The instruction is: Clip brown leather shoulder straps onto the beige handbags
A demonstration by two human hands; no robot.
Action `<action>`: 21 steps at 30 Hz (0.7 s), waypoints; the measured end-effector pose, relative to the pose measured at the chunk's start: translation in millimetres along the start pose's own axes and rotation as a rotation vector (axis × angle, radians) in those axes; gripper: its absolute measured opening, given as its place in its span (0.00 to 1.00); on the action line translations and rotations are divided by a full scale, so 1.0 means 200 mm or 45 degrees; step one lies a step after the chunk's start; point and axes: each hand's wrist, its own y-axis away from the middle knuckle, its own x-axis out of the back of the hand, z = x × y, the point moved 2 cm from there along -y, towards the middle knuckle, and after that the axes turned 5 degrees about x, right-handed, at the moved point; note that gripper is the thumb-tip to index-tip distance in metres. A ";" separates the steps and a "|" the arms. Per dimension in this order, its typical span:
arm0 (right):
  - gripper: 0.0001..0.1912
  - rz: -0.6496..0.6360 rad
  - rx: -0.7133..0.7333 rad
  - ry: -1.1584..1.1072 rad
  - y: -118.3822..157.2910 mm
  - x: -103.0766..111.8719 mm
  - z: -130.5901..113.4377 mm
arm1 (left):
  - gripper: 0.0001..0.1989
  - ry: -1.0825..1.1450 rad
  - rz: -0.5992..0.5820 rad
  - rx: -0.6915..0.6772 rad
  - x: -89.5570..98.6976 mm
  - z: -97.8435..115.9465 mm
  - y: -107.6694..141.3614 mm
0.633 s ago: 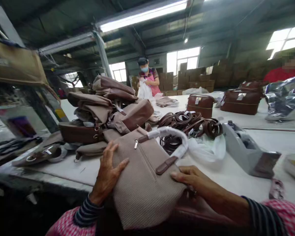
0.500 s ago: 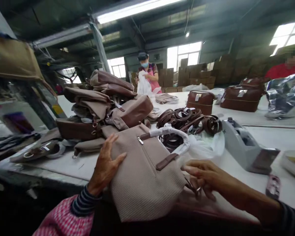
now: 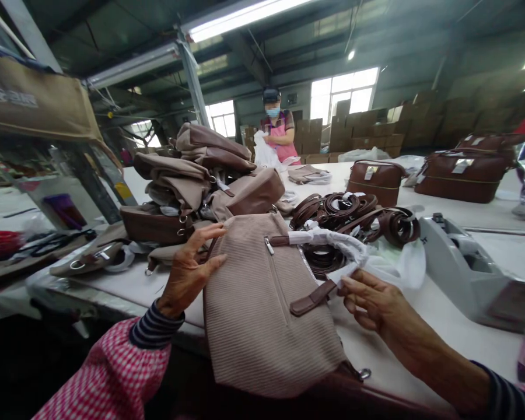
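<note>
A beige ribbed handbag point(image 3: 254, 326) with brown trim leans at the table's front edge. Its front has a zip with a silver zip pull point(image 3: 269, 245). My left hand point(image 3: 192, 271) grips the bag's upper left edge, thumb on the front; the other fingers are partly hidden. The fingers of my right hand point(image 3: 371, 300) are closed on the bag's handle point(image 3: 321, 236), wrapped in white film, near its lower brown tab point(image 3: 312, 298). A metal clasp point(image 3: 364, 374) sticks out at the lower right of the bag.
Behind the bag, more beige and brown bags point(image 3: 179, 186) are piled on the white table point(image 3: 455, 233). Coiled brown straps point(image 3: 332, 210) lie to their right. A grey tape dispenser point(image 3: 472, 268) stands at the right. Across the table a person point(image 3: 282, 131) handles white plastic.
My right hand has left the bag's lower right side and moved up to the wrapped handle. The clasp now shows. My left hand keeps its place, and the view has turned left.
</note>
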 end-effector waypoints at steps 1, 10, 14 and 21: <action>0.16 0.006 0.105 0.067 0.01 0.00 -0.02 | 0.18 -0.037 -0.089 0.008 -0.01 -0.01 -0.01; 0.10 -0.408 0.683 0.445 0.00 -0.30 -0.24 | 0.19 -0.454 -0.254 -0.472 -0.10 0.35 0.00; 0.12 -0.579 0.851 0.805 0.01 -0.21 -0.26 | 0.16 -0.554 -0.485 -0.644 -0.02 0.34 0.20; 0.30 -0.885 0.923 1.198 0.06 0.01 -0.05 | 0.28 -0.924 -0.645 -0.947 0.16 0.14 0.56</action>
